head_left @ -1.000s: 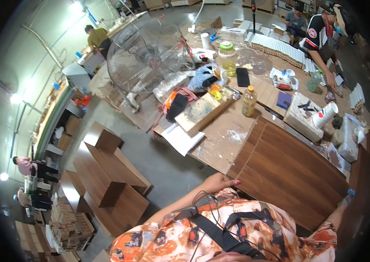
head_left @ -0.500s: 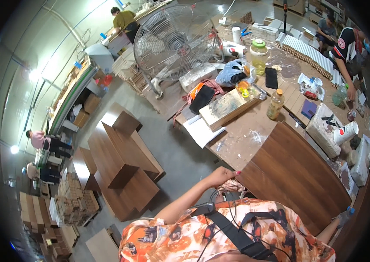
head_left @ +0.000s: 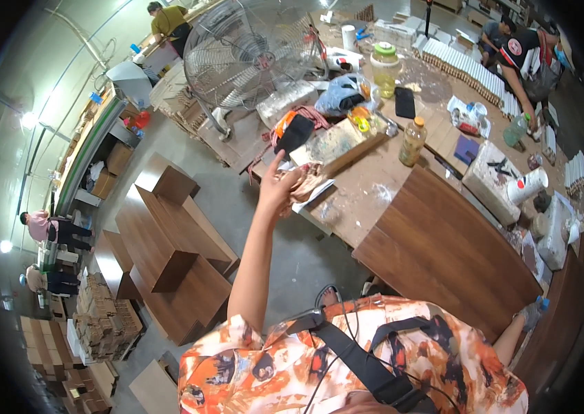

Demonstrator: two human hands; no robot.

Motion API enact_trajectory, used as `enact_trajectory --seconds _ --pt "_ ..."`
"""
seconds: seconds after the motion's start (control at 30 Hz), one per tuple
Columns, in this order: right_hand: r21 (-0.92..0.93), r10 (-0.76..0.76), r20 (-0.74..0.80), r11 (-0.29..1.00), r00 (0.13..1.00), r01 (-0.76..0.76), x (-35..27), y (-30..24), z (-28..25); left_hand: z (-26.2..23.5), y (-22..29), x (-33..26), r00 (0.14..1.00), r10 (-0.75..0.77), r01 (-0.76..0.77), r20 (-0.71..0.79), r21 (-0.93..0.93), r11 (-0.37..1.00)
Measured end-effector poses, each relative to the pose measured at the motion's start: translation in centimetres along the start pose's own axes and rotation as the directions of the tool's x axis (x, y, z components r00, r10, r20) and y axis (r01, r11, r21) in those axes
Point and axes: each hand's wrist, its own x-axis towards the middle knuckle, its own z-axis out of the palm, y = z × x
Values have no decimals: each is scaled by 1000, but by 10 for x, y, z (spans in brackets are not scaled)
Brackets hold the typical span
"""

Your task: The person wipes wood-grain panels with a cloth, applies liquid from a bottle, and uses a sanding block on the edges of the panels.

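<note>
Left hand [head_left: 279,185] clutches a crumpled rag [head_left: 308,181] at the table's edge [head_left: 337,231], right hand [head_left: 530,314] unclear, so the rag's loose end might snag the paper sheet [head_left: 313,196] just beneath.

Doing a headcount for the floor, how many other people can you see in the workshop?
4: person in yellow shirt top left behind the fan, person in dark shirt top right, two crouching people far left. Others may be hidden.

Left hand [head_left: 279,185] raised over near corner of bench [head_left: 361,196], closed on crumpled rag [head_left: 308,181], index finger pointing up. Right hand [head_left: 530,314] low at right edge, beside dark wooden panel [head_left: 444,248]; grip not discernible. Juice bottle [head_left: 413,141] upright on bench beyond panel. Large fan [head_left: 250,48] behind.
</note>
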Motion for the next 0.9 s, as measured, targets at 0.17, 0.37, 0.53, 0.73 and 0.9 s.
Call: enact_trajectory --seconds 0.17,0.37,0.53,0.73,0.9 --pt "59 -35 -30 998 999 37 13 -20 22 62 -70 -18 993 114 -116 22 268 957" --pt "99 -120 -164 986 979 138 21 5 34 150 -76 -91 783 487 -622 388 513 591" --pt "249 -51 -110 966 993 77 8 -4 35 184 -75 -131 644 375 -735 667 401 548" --pt "107 -66 -181 991 981 86 34 15 44 211 -97 -128 603 331 -797 726 527 295" --pt "198 -72 -77 976 994 86 27 7 29 220 -113 -56 734 351 -667 581 713 214"
